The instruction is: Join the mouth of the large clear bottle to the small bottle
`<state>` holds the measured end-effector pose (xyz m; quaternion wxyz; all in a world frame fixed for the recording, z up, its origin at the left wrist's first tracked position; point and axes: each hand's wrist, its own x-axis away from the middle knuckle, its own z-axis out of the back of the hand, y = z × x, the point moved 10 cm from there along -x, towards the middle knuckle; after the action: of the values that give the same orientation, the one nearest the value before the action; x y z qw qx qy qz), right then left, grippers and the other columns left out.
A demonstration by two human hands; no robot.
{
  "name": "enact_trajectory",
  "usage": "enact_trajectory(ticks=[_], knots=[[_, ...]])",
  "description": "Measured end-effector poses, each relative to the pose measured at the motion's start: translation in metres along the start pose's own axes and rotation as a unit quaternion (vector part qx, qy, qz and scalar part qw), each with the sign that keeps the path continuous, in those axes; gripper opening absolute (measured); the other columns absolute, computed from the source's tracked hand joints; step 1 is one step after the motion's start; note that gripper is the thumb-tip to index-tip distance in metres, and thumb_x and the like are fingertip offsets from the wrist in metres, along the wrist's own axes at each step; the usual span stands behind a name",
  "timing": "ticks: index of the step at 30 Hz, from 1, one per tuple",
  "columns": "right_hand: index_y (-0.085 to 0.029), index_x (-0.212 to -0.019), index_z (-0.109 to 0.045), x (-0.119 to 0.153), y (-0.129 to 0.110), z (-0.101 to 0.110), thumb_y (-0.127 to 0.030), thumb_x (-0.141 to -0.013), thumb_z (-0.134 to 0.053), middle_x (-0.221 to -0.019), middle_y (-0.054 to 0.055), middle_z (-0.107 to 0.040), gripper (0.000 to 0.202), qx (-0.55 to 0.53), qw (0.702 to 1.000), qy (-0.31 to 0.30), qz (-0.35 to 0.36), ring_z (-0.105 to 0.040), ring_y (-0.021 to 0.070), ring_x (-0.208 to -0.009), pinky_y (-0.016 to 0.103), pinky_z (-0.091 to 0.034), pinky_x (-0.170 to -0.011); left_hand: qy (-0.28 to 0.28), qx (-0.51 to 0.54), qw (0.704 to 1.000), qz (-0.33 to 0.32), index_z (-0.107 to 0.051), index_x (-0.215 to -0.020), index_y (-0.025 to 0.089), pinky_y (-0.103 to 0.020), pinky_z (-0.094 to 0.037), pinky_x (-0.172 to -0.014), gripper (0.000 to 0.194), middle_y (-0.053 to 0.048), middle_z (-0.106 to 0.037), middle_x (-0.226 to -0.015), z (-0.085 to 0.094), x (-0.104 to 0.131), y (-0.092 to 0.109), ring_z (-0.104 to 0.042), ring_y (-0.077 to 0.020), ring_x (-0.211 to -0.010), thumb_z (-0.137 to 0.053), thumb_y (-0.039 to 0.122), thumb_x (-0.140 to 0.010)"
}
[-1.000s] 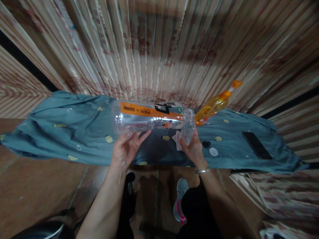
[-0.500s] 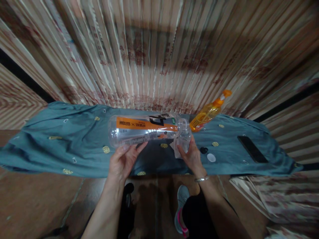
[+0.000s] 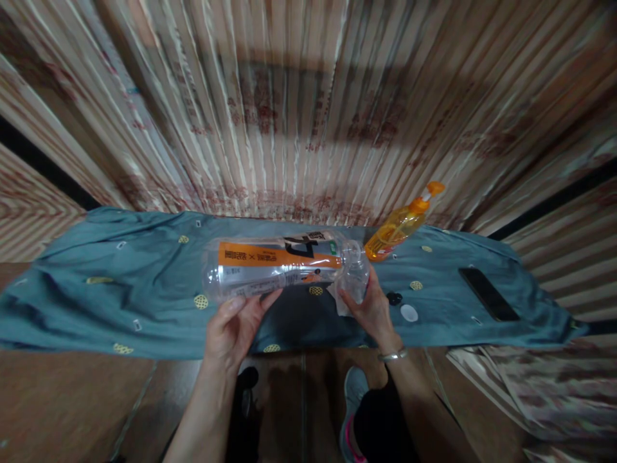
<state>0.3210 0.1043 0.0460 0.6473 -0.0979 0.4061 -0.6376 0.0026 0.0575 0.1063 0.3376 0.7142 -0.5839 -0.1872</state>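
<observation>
My left hand (image 3: 232, 329) holds a large clear plastic bottle (image 3: 274, 262) from below, near its base end. The bottle lies almost level, with an orange and silver label, and its neck points right. At the neck, a small clear plastic container (image 3: 354, 280) is gripped in my right hand (image 3: 372, 307); whether it is a cup or a small bottle I cannot tell. Neck and container overlap in view, so any contact between them is unclear. Under the container shows a piece of white tissue-like material (image 3: 337, 301). Just beyond my right hand stands an orange pump bottle (image 3: 396, 226).
A teal patterned cloth (image 3: 154, 276) covers the narrow table. To the right lie a small black object (image 3: 394, 298), a white disc (image 3: 409, 313) and a black phone (image 3: 488, 294). Stacked cardboard (image 3: 289, 128) rises behind the table.
The whole view has shifted slightly, so the table and hands sit a little lower. Both hands keep their holds, and the large bottle stays nearly level beside the small container.
</observation>
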Motion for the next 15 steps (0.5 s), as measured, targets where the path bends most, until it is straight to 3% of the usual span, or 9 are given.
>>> enact_trajectory(ticks=[7,15], knots=[[-0.015,-0.156,-0.045,-0.0026,-0.0058,-0.0041,-0.06,-0.087,-0.071,-0.145,0.024,-0.067,0.086,0.004,1.0,0.001,0.026,-0.067,0.0397,-0.133,0.063,-0.056,-0.109,0.0,0.014,1.0,-0.008,-0.08,-0.078,0.025,-0.053,-0.068,-0.089,0.037,-0.007,-0.085,-0.094,-0.0044,0.0009,0.0025,-0.08,-0.0337,-0.1,-0.101,0.034,-0.049],[-0.014,-0.147,-0.052,-0.005,-0.008,-0.0038,-0.06,-0.087,-0.07,-0.136,0.023,-0.073,0.078,-0.022,1.0,0.006,0.007,-0.072,0.0377,-0.125,0.056,-0.06,-0.104,0.002,0.019,1.0,-0.011,-0.08,-0.079,0.024,-0.044,-0.07,-0.082,0.039,-0.007,-0.085,-0.095,-0.0081,0.0007,0.0033,-0.08,-0.0316,-0.098,-0.102,0.032,-0.048]])
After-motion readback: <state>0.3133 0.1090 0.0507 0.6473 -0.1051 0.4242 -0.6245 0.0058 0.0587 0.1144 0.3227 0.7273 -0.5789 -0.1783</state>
